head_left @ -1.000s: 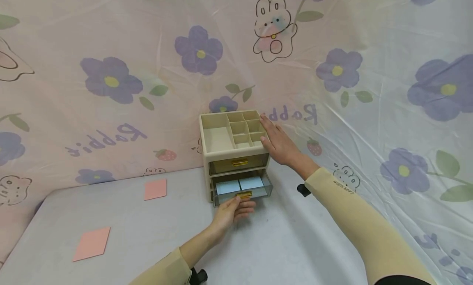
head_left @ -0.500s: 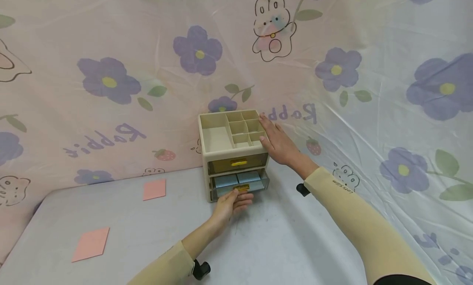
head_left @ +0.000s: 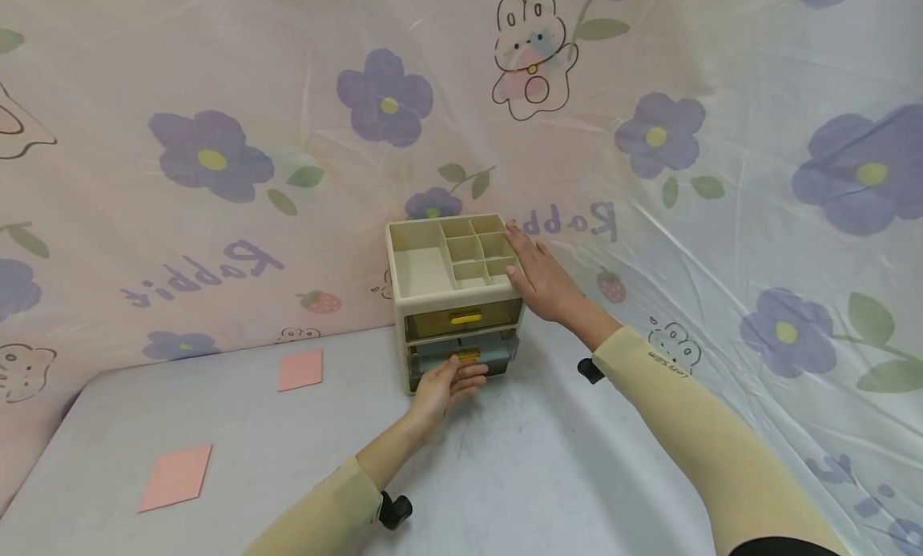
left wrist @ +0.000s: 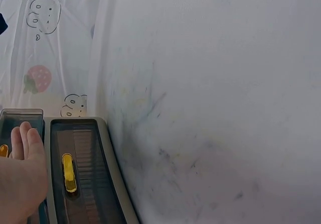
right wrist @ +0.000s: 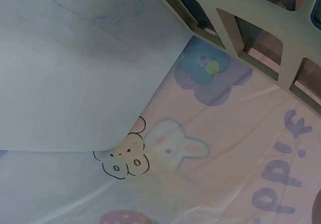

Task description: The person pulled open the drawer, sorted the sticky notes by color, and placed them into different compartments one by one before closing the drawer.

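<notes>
From my end, I see the left hand [head_left: 436, 392] at the front of the middle drawer [head_left: 497, 362], fingers straight, thumb side against its gold handle [head_left: 470, 354]; whether the thumb pinches it, I cannot tell. The right hand [head_left: 544, 282] lies flat along the right side of the cream organizer [head_left: 433, 304], fingers extended and gripping nothing. The middle drawer stands slightly proud of the frame, between the upper drawer [head_left: 425, 327] and the bottom drawer [left wrist: 88, 199], both flush.

I take the step to be sliding that drawer along its runners. I'd keep pressure centred on the handle and straight, so neither corner binds, and let the flat palm steady the body against twisting. Fingertips should clear the frame's edge.

Further out, two pink squares [head_left: 300, 370] lie on the white table [head_left: 577, 476], and a flowered cloth [head_left: 288, 59] hangs behind.
</notes>
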A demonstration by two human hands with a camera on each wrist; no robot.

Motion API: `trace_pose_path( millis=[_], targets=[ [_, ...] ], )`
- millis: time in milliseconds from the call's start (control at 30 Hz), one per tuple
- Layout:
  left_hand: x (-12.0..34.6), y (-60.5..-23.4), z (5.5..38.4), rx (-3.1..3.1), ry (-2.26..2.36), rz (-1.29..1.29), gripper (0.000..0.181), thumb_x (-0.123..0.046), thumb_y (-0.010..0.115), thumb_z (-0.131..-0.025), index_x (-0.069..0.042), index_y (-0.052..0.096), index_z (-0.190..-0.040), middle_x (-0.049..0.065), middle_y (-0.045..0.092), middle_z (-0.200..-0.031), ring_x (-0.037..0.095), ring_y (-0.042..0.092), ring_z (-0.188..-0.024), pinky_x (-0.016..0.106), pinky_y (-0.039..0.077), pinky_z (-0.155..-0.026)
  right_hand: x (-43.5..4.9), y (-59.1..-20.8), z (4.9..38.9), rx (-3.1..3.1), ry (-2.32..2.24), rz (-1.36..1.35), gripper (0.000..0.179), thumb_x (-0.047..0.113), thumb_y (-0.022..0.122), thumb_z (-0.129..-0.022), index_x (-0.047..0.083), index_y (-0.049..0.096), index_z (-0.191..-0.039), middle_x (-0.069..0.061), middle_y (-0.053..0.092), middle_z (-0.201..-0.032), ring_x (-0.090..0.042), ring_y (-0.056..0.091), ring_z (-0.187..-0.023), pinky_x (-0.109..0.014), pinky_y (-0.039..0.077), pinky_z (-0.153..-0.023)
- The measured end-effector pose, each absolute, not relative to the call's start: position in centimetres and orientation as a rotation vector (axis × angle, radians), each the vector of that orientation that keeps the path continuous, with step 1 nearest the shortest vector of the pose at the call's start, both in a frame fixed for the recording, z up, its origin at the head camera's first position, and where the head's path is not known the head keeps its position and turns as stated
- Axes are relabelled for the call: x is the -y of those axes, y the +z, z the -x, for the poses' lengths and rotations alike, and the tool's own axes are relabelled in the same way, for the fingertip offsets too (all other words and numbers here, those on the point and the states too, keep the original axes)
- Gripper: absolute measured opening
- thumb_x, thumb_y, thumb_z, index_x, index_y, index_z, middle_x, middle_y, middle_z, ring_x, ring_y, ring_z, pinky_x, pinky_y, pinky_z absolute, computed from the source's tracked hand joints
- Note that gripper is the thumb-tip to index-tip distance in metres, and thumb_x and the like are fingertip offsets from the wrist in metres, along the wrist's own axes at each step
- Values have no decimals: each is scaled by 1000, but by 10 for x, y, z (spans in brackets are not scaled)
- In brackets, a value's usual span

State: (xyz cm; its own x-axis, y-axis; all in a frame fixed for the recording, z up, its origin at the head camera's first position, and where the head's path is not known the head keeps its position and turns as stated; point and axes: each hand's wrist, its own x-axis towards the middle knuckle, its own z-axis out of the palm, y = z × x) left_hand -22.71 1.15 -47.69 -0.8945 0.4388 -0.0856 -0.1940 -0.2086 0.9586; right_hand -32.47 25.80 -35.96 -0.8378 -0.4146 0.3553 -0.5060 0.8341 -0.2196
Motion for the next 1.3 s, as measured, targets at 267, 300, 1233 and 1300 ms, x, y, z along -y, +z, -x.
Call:
trace_pose_path(
  millis=[267, 300, 1233, 1300],
  targets=[
    [-13, -475, 234, -1651, 2168, -295, 57, -32, 29, -117, 14, 45, -146, 23, 63, -140, 29, 64, -127, 45, 46, -114, -258, -358, 324, 2706, 470, -719, 67, 38, 32, -112, 5, 12, -167, -11, 6, -175, -31, 12, -160, -56, 9, -128],
    [-13, -475, 235, -1653, 2168, -291, 57, -32, 28, -117, 14, 45, -146, 23, 62, -140, 29, 64, -127, 44, 47, -113, -258, -358, 324, 2708, 468, -717, 68, 39, 32, -112, 5, 12, -167, -10, 6, -175, -30, 12, -160, -56, 9, -128],
    [-19, -482, 235, -1603, 2197, -274, 54, -29, 29, -117, 11, 43, -149, 27, 59, -143, 39, 59, -132, 50, 42, -117, -258, -361, 324, 2719, 474, -702, 67, 40, 30, -111, 8, 11, -167, -7, 4, -175, -28, 10, -160, -52, 6, -130],
    [-20, -482, 233, -1605, 2194, -277, 54, -30, 29, -117, 12, 43, -149, 27, 59, -142, 39, 59, -131, 50, 42, -117, -258, -360, 324, 2724, 479, -699, 67, 40, 30, -111, 8, 10, -167, -7, 3, -175, -26, 9, -161, -51, 6, -130]
  ],
)
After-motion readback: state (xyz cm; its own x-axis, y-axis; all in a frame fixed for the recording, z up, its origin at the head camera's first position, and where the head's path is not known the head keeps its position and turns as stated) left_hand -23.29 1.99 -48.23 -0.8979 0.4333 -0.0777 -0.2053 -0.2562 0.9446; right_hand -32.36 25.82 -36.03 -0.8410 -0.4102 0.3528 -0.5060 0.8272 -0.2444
